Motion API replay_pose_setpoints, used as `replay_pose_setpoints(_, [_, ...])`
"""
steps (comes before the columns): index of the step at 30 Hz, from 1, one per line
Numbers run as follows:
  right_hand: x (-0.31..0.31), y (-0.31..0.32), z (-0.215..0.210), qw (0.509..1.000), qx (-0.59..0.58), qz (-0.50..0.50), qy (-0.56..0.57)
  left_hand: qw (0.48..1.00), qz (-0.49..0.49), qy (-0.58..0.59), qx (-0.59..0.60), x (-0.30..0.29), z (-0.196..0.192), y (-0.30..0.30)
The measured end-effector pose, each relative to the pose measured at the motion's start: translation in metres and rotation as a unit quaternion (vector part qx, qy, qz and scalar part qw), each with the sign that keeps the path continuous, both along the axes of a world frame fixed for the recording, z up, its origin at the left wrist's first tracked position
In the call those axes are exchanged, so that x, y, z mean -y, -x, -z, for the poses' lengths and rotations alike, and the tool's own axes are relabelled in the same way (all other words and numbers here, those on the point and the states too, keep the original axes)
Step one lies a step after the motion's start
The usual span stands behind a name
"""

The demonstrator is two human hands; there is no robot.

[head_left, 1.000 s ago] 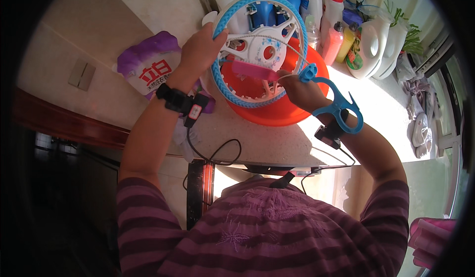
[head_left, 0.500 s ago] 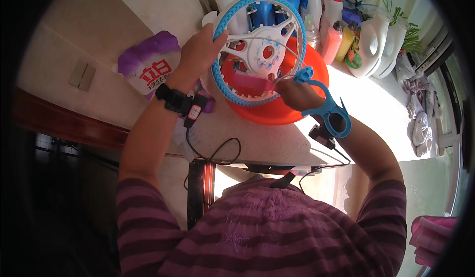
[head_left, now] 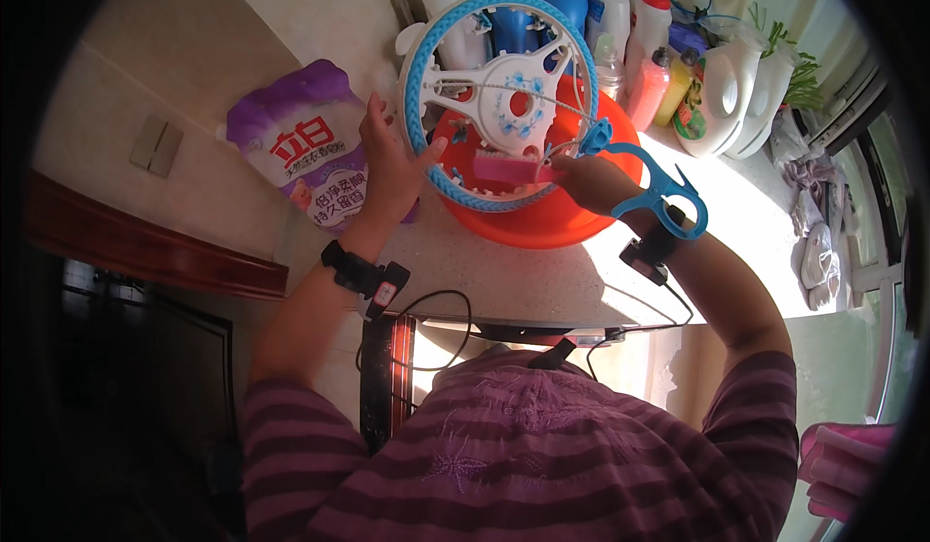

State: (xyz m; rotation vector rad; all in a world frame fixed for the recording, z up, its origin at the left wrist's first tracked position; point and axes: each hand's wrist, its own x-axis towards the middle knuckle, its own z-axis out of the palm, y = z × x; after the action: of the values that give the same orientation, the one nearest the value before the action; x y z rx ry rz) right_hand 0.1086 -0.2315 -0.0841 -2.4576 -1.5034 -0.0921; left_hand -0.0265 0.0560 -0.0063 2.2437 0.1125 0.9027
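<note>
A round drying hanger (head_left: pixel 494 111) with a white hub, spokes and a braided blue rim is tilted over an orange-red basin (head_left: pixel 528 232). My left hand (head_left: pixel 387 169) is open at the hanger's left rim, its thumb reaching over the rim and the fingers spread outside it. In my right hand (head_left: pixel 596 184) is a pink brush (head_left: pixel 508 168), pressed near the hanger's lower part; its underside is hidden. The hanger's blue hook (head_left: pixel 668 188) lies across my right wrist, linked to the hanger by a pale cord.
A purple and white detergent bag (head_left: pixel 300 150) leans at the left. Behind the basin stand several bottles (head_left: pixel 608 9) and white jugs (head_left: pixel 727 92). White shoes (head_left: pixel 821 256) lie at the right by the window. Dark cables trail from both wrist straps near the counter (head_left: pixel 455 271) edge.
My left hand has loosened from the rim, its fingers spreading, and has dropped slightly. The hanger has shifted a little left. The brush and right hand have moved slightly; the hook has slid right.
</note>
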Motion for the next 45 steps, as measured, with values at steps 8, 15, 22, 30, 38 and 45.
replay_pose_setpoints(8, [-0.018, 0.016, -0.051, 0.992, -0.101, 0.065, -0.045, 0.950, 0.140, 0.270, -0.072, -0.004, 0.013, 0.011])
replay_pose_setpoints(15, [-0.018, 0.011, -0.032, 0.982, -0.159, -0.017, -0.099, 0.968, 0.166, 0.187, 0.010, 0.006, -0.019, -0.009])
replay_pose_setpoints(22, [-0.018, 0.026, -0.059, 0.978, -0.056, -0.006, -0.203, 0.979, 0.136, 0.153, -0.015, 0.010, -0.018, -0.014])
replay_pose_setpoints(30, [-0.007, 0.022, -0.031, 0.975, -0.216, 0.030, -0.048, 0.987, 0.109, 0.122, 0.007, 0.014, -0.013, -0.017])
replay_pose_setpoints(38, [0.002, 0.016, -0.040, 0.977, -0.032, 0.005, -0.210, 0.988, 0.102, 0.118, -0.011, 0.015, -0.020, -0.016])
replay_pose_setpoints(45, [0.008, 0.009, -0.036, 0.977, -0.099, -0.028, -0.187, 0.989, 0.088, 0.119, -0.011, 0.017, -0.019, -0.021])
